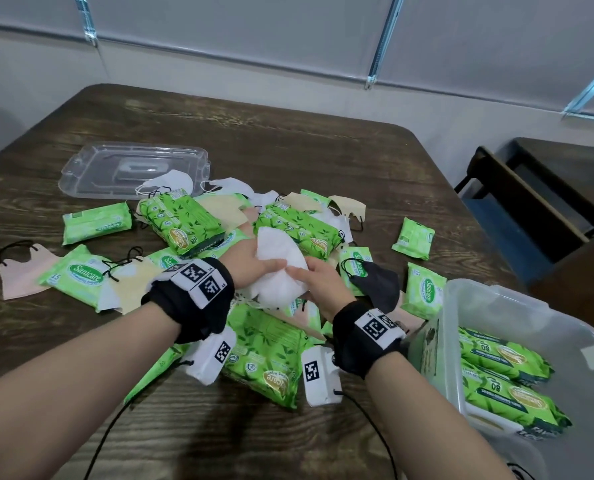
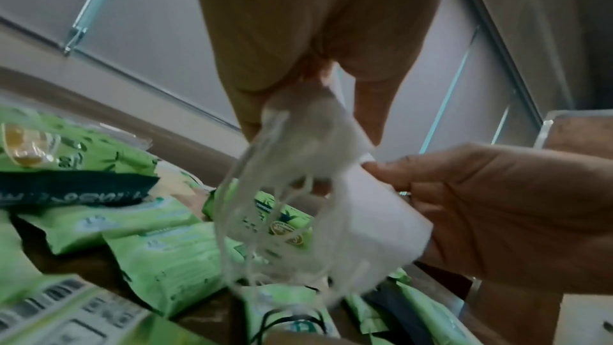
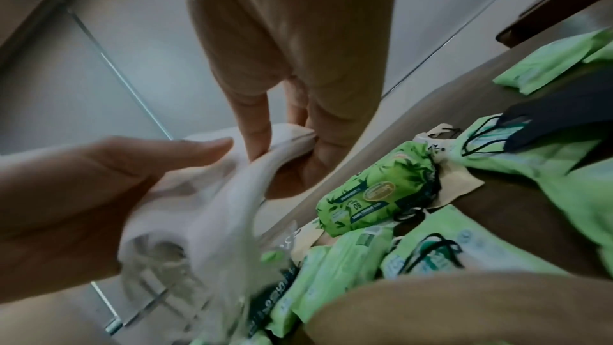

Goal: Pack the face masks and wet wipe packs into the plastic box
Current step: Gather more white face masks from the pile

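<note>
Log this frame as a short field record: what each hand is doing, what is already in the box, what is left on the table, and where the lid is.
left hand: grips white face masks
right hand: holds the same masks
plastic box: near right, open, holds large green wet wipe packs
table: small Sanicare packs, large packs, white, beige, pink masks and a black face mask still loose
lid: clear, flat at far left
stage: packing partly done

White face masks (image 1: 278, 268) above scattered green wipe packs (image 1: 181, 223)
</note>
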Demonstrator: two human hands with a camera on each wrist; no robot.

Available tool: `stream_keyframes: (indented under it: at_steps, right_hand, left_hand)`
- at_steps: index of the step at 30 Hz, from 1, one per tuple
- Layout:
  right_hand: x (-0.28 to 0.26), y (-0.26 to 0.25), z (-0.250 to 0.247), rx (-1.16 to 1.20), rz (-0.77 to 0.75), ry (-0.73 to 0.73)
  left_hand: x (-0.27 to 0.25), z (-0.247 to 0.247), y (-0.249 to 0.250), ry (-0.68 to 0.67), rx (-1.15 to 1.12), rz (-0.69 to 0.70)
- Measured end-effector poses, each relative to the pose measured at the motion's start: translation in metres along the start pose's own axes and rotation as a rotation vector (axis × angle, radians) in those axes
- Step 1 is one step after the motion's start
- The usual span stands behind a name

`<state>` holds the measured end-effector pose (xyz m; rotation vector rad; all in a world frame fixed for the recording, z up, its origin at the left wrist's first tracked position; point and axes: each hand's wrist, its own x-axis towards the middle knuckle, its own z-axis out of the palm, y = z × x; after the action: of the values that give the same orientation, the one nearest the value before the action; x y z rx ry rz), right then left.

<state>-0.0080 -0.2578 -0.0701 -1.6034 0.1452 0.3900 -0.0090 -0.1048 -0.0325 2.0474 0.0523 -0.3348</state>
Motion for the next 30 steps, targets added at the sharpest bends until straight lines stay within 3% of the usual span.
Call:
stream_keyframes:
  at_steps: [5, 12, 15, 20, 23, 30]
  right_hand:
    - [0.024, -0.016, -0.001, -0.06, -0.046, 0.005]
    - [0.099, -0.017, -0.065, -0.357, -0.047, 0.471]
    - [0.121, -0.014, -0.09, -0.547, -0.009, 0.56]
    - [0.157, 0.0, -0.115, -0.743, 0.074, 0.515]
    - [0.178, 0.004, -0.124, -0.801, 0.157, 0.409]
    - [0.212, 0.003, -0.127, -0.978, 0.128, 0.15]
  left_hand:
    - [0.021, -0.004, 0.003, 0.113, -0.249, -0.066]
    - [0.069, -0.025, 0.007, 0.133, -0.193, -0.13]
    - [0.085, -0.023, 0.01, 0.093, -0.215, -0.102]
    - [0.111, -0.012, 0.008, 0.015, -0.254, -0.122]
    - [0.122, -0.007, 0.002, -0.025, -0.259, -0.141]
    - [0.139, -0.003, -0.012, -0.051, -0.288, -0.161]
